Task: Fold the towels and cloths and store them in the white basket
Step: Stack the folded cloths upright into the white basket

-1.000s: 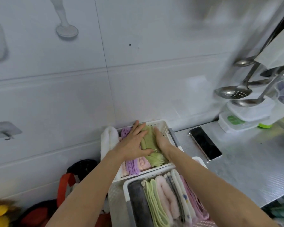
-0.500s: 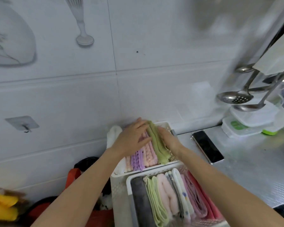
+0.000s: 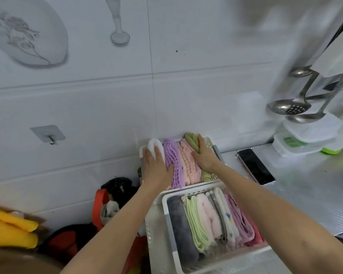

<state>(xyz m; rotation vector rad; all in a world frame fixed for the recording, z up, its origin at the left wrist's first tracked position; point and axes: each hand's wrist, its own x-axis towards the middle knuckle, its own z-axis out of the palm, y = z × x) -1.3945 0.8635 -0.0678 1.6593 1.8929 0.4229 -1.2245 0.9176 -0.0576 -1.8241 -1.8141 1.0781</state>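
Note:
A white basket (image 3: 210,144) stands against the tiled wall with folded cloths set upright in a row: a white towel (image 3: 156,148), a purple cloth (image 3: 172,157), a pink cloth (image 3: 187,163) and a green cloth (image 3: 192,140) at the right end. My left hand (image 3: 156,170) lies flat with straight fingers on the white towel and the purple cloth. My right hand (image 3: 203,156) presses with straight fingers on the green cloth beside the basket's right wall. A second white basket (image 3: 166,202) nearer to me holds several folded cloths in grey, green, pink and white.
A black phone (image 3: 254,168) lies on the metal counter (image 3: 305,184) right of the baskets. Stacked food boxes (image 3: 305,139) and hanging ladles (image 3: 291,108) are at the far right. Left of the baskets sit an orange bag (image 3: 101,198) and yellow cloth (image 3: 10,228).
The green cloth went from lying across the row to standing upright at the right end. My left hand slid left onto the white towel; my right hand stays on the green cloth.

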